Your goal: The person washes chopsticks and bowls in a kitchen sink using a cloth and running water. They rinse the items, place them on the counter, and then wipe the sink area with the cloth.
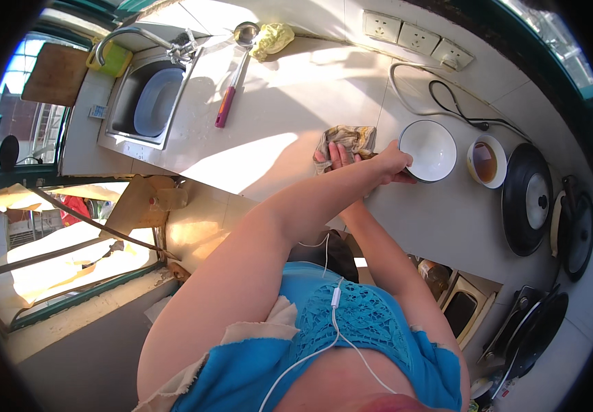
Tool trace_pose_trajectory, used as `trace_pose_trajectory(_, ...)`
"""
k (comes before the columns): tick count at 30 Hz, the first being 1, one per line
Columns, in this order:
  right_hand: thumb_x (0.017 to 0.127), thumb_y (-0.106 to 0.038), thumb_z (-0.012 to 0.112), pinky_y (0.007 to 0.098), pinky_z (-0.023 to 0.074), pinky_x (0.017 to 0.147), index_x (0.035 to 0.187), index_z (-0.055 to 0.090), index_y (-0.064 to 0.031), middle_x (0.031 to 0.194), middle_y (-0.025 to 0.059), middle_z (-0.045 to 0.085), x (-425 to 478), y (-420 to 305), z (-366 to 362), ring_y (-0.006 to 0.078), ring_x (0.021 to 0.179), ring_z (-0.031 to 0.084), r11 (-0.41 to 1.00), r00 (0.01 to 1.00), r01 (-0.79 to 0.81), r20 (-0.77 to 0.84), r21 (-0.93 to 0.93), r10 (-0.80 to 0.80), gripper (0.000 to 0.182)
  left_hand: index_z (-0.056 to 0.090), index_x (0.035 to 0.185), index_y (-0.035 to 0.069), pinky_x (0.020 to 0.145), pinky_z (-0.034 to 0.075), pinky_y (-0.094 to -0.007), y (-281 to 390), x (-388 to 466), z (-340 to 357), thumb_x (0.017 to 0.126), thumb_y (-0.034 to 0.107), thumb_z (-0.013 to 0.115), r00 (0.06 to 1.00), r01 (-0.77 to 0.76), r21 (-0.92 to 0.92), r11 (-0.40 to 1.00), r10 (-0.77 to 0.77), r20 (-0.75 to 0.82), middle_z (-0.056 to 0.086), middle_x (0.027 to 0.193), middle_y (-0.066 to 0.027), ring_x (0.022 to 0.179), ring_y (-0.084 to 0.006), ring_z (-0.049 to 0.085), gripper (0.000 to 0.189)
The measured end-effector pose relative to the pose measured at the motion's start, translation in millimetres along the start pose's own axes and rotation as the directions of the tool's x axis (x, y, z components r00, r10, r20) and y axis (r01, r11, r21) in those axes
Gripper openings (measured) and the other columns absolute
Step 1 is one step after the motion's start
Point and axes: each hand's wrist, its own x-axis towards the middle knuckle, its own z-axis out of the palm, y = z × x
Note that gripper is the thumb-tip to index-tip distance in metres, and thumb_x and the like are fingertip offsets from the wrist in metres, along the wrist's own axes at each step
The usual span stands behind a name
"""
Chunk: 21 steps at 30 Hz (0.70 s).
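Observation:
Across my body, my left arm reaches to a white bowl with a dark rim (428, 151). My left hand (395, 161) grips the bowl's near left side, its thumb at the rim. The bowl's inside looks empty. Beneath my left forearm passes my right arm, so the two arms cross. To the left of the bowl, my right hand (336, 155) has its fingers against a crumpled, patterned cloth (349, 138) on the counter. The forearm hides part of that hand. Just right of the white bowl stands a smaller bowl of brown liquid (485, 161).
A sink (167, 135) holding a blue basin (158, 103) is at the left. A ladle (229, 98) and a pale green leafy vegetable (273, 40) lie by the wall. Cables (404, 105) run behind the bowls. A lidded black pan (518, 221) stands at the right.

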Motion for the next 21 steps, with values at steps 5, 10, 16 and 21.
trace_pose_trajectory(5, 0.089, -0.043, 0.039, 0.0614, 0.0221, 0.101, 0.14, 0.036, -0.0216, 0.149, 0.0131, 0.03, 6, 2, 20, 0.0282, 0.137, 0.029, 0.988, 0.994, 0.032, -0.094, -0.151, -0.047, 0.055, 0.027, 0.127, 0.005, 0.073, 0.06, -0.043, 5, 7, 5, 0.082, 0.004, 0.056, 0.996, -0.032, 0.044, 0.999, 0.028, 0.081, 0.049, 0.116, -0.0168, 0.09, -0.0325, 0.064, 0.054)
trace_pose_trajectory(10, 0.088, -0.039, 0.042, 0.0621, 0.0179, 0.102, 0.145, 0.027, -0.0189, 0.152, 0.0141, 0.022, 19, -10, 17, 0.0297, 0.14, 0.023, 0.998, 0.999, 0.012, -0.051, -0.067, -0.015, 0.063, 0.024, 0.135, 0.0, 0.061, 0.053, -0.039, 27, -24, -22, 0.083, 0.03, 0.066, 0.987, -0.094, 0.488, 0.868, 0.145, -0.066, 0.053, 0.108, -0.0211, 0.082, -0.0257, 0.065, 0.073)
trace_pose_trajectory(16, 0.088, -0.033, 0.044, 0.0596, 0.0008, 0.108, 0.148, 0.019, -0.0187, 0.154, 0.0167, 0.01, 62, -39, 9, 0.0308, 0.143, 0.004, 0.984, 0.933, -0.163, 0.313, -0.066, 0.176, 0.066, 0.041, 0.125, 0.003, 0.091, 0.039, -0.04, 66, -99, -191, 0.074, 0.015, 0.065, 0.334, -0.165, 0.951, 0.262, 0.922, -0.196, 0.048, 0.108, -0.0174, 0.104, -0.0331, 0.047, 0.057)
trace_pose_trajectory(21, 0.086, -0.027, 0.05, 0.0616, 0.0041, 0.107, 0.148, 0.017, -0.0201, 0.153, 0.0162, 0.011, 121, -77, 43, 0.0315, 0.143, 0.007, 0.985, 0.966, -0.168, 0.192, -0.044, 0.173, 0.07, 0.037, 0.128, 0.005, 0.097, 0.032, -0.0442, 75, -131, -319, 0.07, 0.027, 0.075, 0.334, 0.265, 0.916, 0.302, 0.863, -0.381, 0.039, 0.123, -0.0171, 0.116, -0.0342, 0.038, 0.073)
